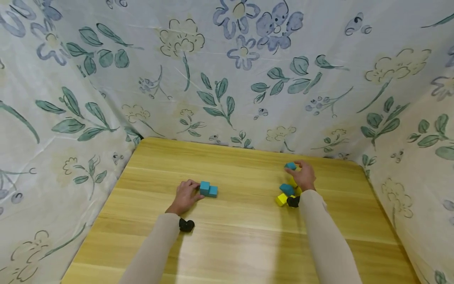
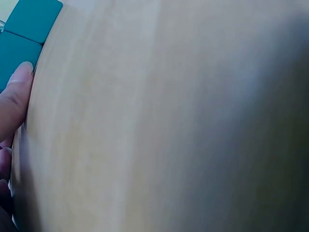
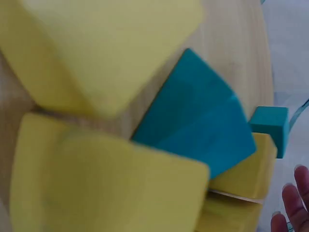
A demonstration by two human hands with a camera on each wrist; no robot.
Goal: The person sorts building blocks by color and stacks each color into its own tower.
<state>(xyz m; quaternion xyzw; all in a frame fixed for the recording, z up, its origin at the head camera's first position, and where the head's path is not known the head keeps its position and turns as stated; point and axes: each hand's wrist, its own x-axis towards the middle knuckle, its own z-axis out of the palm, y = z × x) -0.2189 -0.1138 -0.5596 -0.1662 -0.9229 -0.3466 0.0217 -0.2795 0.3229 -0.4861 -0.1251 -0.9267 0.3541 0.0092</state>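
Two blue blocks sit together at the left-centre of the table: a left block (image 1: 204,188) and a right block (image 1: 213,192) against it. My left hand (image 1: 185,197) holds the left one, its thumb (image 2: 21,77) along the block's side in the left wrist view. At the far right, my right hand (image 1: 304,175) reaches around a small blue block (image 3: 269,126). In the right wrist view its fingertips (image 3: 292,195) stand apart from that block; the thumb is hidden there. Below this hand lie a larger, angular blue block (image 3: 200,118) and several yellow blocks (image 3: 111,179).
The wooden table (image 1: 241,221) extends between both hands. A floral cloth (image 1: 227,98) hangs behind it and along both sides. Black wrist cameras (image 1: 186,225) are strapped near each cuff; the right one overlaps the yellow blocks.
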